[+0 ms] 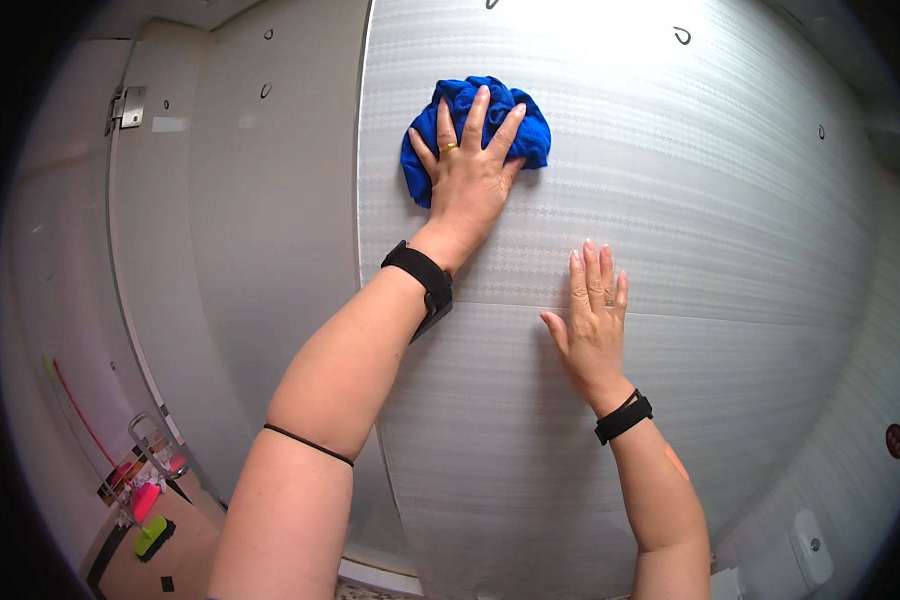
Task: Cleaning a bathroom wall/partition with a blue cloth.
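Note:
My left hand [467, 180] presses a bunched blue cloth [520, 130] against the pale patterned wall [730, 230], high up and near the wall's left edge. Its fingers are spread over the cloth, which bulges out around them on the far side and to the left. Lower and to the right, my right hand [595, 325] rests on or just over the same wall, fingers stretched upward and thumb out to the left, with nothing in it. Black bands circle both wrists.
To the left stands a frosted panel [270, 200] with a metal hinge [128, 107]. Beyond it, a green broom [153, 537] and a pink dustpan [145, 500] are on the tiled floor near a metal handle [158, 447]. A white fixture [812, 548] sits at lower right, with a dark round disc [897, 441] above it.

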`<state>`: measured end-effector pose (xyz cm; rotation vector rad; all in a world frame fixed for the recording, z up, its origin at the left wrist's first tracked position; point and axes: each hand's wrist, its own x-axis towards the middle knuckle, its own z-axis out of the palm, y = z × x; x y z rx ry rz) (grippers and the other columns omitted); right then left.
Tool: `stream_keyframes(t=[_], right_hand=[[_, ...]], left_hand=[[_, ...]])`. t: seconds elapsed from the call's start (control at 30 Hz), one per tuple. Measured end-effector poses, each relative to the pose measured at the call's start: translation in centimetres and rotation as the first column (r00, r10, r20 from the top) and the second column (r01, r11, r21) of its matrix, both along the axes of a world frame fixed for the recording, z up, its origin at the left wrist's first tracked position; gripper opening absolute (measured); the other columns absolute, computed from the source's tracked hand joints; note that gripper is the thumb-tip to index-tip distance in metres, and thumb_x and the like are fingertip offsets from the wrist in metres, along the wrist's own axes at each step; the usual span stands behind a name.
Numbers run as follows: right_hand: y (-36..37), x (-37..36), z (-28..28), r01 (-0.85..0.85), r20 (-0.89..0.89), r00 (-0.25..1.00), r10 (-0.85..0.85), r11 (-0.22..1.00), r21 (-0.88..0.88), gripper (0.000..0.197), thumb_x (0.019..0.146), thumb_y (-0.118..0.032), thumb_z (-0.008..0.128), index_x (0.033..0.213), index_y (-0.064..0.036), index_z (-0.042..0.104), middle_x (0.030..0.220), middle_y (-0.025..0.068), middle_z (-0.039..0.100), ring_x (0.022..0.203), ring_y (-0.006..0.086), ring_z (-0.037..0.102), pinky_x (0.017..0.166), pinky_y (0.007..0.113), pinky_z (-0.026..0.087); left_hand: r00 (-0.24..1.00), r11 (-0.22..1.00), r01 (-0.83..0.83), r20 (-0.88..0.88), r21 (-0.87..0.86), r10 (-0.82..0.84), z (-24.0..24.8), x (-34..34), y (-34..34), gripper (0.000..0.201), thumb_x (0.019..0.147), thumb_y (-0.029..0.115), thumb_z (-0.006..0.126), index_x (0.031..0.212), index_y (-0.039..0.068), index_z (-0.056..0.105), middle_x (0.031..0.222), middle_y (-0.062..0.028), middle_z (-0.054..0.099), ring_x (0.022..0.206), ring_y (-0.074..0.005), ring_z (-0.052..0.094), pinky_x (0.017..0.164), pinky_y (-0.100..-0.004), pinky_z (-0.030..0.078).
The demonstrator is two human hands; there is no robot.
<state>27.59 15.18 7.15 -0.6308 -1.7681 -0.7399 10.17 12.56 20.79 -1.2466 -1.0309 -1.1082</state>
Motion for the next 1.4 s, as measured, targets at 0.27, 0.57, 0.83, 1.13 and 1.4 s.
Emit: stream_keyframes(t=[0.27,0.57,0.83,1.13,1.4], right_hand=[[1.6,1.2,-0.5,0.049,0.033,0.998,-0.050,0.999,0.020,0.086,0.081,-0.041,0.062,0.145,-0.0041,0.017,0.153,0.0095,0.012,0.142,0.0246,0.006,0.115,0.045,0.001],[1.7,1.5,-0.3,0.014,0.051,0.999,-0.014,1.000,-0.003,0.087,0.081,-0.039,0.063,0.145,-0.0036,0.017,0.153,0.0110,0.011,0.142,0.0259,0.006,0.114,0.045,0.000],[1.4,1.3,-0.4,-0.005,0.051,0.999,0.006,1.000,-0.018,0.088,0.078,-0.036,0.066,0.145,-0.0027,0.019,0.153,0.0122,0.013,0.142,0.0270,0.007,0.114,0.047,0.001],[0.9,2.4,-0.1,-0.127,0.063,0.990,0.130,0.991,-0.049,0.083,0.078,-0.024,0.068,0.143,-0.0015,0.023,0.151,0.0141,0.017,0.142,0.0293,0.011,0.113,0.048,0.007],[1.4,6.9,0.0,-0.010,0.048,0.999,0.014,0.997,-0.079,0.082,0.077,-0.027,0.070,0.141,-0.0005,0.027,0.151,0.0137,0.019,0.141,0.0292,0.011,0.113,0.048,0.007]], left_hand=[[0.999,0.998,0.038,-0.011,0.043,-0.037,-0.4,0.8,0.1,0.042,0.088,0.024,0.058,0.127,0.038,0.052,0.148,-0.0017,0.026,0.137,-0.0347,0.014,0.105,-0.0654,0.000],[0.999,0.999,-0.053,0.004,0.008,0.053,-5.6,2.3,0.5,0.048,0.084,0.026,0.059,0.131,0.032,0.048,0.150,-0.0062,0.017,0.137,-0.0390,0.008,0.104,-0.0660,0.002],[0.994,0.994,-0.078,-0.079,-0.071,0.073,-13.7,3.1,0.3,0.060,0.077,0.041,0.066,0.133,0.035,0.044,0.151,-0.0059,0.015,0.136,-0.0414,0.011,0.104,-0.0673,0.004],[0.992,0.993,-0.114,-0.054,-0.016,0.113,-13.2,3.8,0.5,0.058,0.077,0.034,0.067,0.131,0.034,0.047,0.150,-0.0071,0.019,0.136,-0.0395,0.015,0.106,-0.0623,0.006],[0.993,0.993,-0.119,0.000,-0.009,0.119,-6.3,7.0,1.8,0.055,0.082,0.034,0.063,0.134,0.033,0.044,0.150,-0.0073,0.015,0.136,-0.0394,0.010,0.104,-0.0653,0.004]])
